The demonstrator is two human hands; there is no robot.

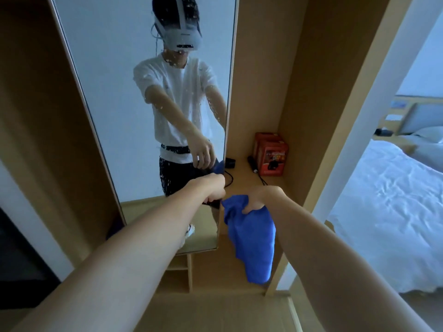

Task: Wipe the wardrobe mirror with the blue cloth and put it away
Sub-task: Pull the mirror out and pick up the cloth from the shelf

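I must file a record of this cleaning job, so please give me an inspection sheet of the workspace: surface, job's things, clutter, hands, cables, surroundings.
Surface: wardrobe mirror is speckled with many droplets or spots, mostly over its middle and lower part.
Job's things: blue cloth hangs crumpled in front of the shelf, off the glass.
Clutter: red boxes stand on the wooden shelf; a small black object lies beside them.
Hands: right hand grips the cloth's top; left hand is closed on something dark, which I cannot identify.
Cables: a black cable trails across the shelf.
Surroundings: a bed with white sheets at the right, beyond the wardrobe.
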